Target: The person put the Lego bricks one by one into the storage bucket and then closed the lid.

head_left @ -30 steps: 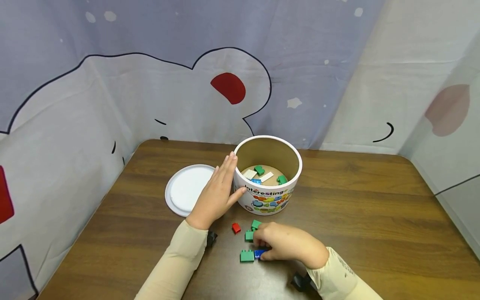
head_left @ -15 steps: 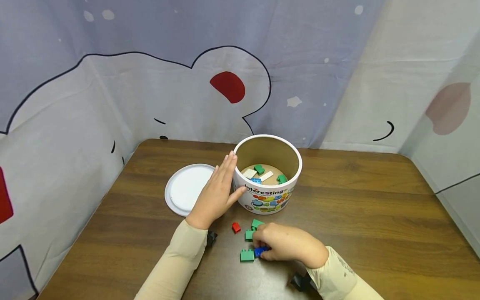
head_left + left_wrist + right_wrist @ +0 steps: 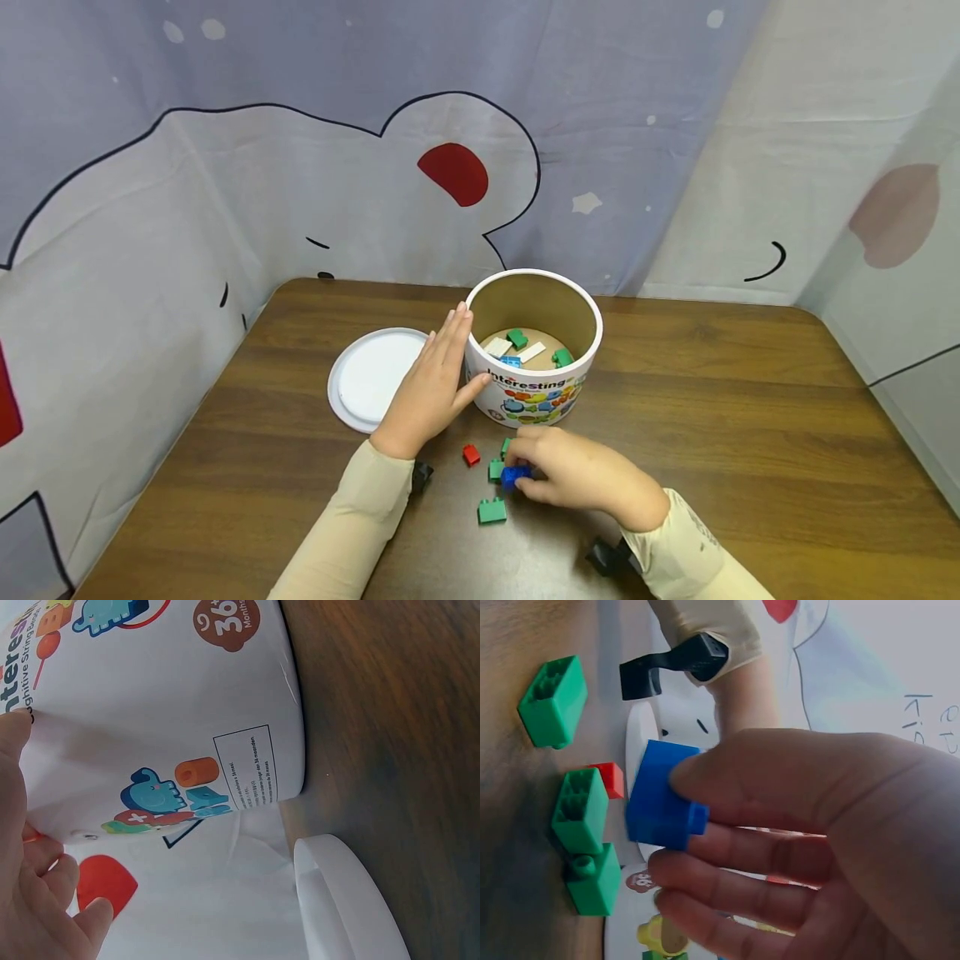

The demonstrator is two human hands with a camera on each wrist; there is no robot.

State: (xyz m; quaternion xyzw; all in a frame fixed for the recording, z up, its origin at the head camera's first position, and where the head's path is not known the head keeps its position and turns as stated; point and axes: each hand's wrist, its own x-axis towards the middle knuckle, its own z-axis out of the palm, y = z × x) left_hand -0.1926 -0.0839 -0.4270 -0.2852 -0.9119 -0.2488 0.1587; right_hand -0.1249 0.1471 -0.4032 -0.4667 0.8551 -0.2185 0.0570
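My right hand [image 3: 585,477] pinches a blue toy brick [image 3: 658,795] between thumb and fingers, held above the tabletop in the right wrist view. Close by are three green bricks [image 3: 492,511] and one small red brick [image 3: 471,456] on the table. My left hand [image 3: 426,390] lies with straight fingers along the left side of a white printed bucket [image 3: 536,404], its fingertips up at the rim. The bucket stands upright and uncovered. On its floor lie a few pieces, among them a green brick [image 3: 517,338] and a white one [image 3: 532,352].
A round white lid [image 3: 367,383] lies flat on the wooden table [image 3: 720,417], left of the bucket and partly behind the left hand. A printed cloth [image 3: 337,183] hangs behind the table's far edge. Black camera mounts [image 3: 606,557] sit at both wrists.
The right hand has lifted the blue brick from beside the nearest green brick and moved it slightly away from the body, toward the bucket. The left hand has stayed in place.
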